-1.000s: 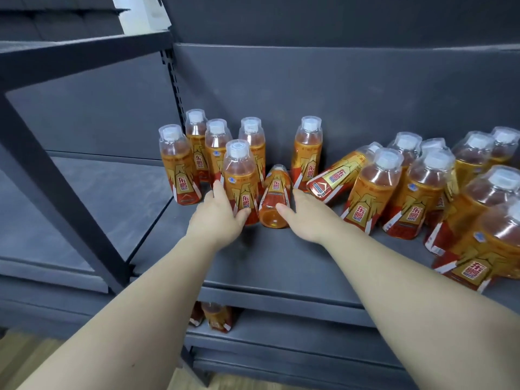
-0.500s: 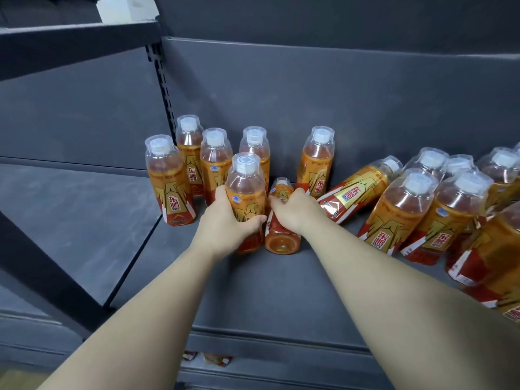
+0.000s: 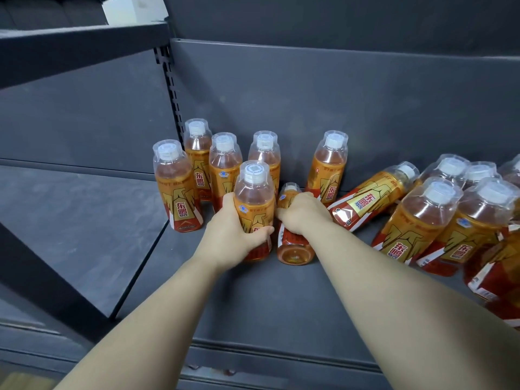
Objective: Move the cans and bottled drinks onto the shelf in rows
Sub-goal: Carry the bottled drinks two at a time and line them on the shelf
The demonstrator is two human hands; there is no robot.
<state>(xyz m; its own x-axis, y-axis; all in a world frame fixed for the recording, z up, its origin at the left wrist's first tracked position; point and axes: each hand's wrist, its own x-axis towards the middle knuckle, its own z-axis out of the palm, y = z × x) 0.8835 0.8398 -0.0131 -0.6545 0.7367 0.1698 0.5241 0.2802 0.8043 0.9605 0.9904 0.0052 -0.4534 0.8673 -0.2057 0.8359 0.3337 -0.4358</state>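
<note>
Several orange bottled drinks with clear caps stand on the dark grey shelf [image 3: 281,299]. My left hand [image 3: 230,237] grips an upright bottle [image 3: 254,192] around its label. Right beside it a fallen bottle [image 3: 294,246] lies with its base toward me, and my right hand [image 3: 302,213] grips it around the middle. Behind them stand a left bottle [image 3: 177,190] and a separate upright bottle [image 3: 329,167] near the back panel. A tipped bottle [image 3: 371,197] leans on its side to the right.
A crowded group of leaning bottles [image 3: 450,220] fills the shelf's right side. A slotted upright post [image 3: 171,88] and the back panel [image 3: 337,102] close the rear. A neighbouring shelf board [image 3: 70,220] lies to the left, with an upper shelf edge [image 3: 84,43] overhead.
Both hands reached forward and closed: the left around the upright front bottle, the right over the fallen bottle. The view has moved closer to the shelf.
</note>
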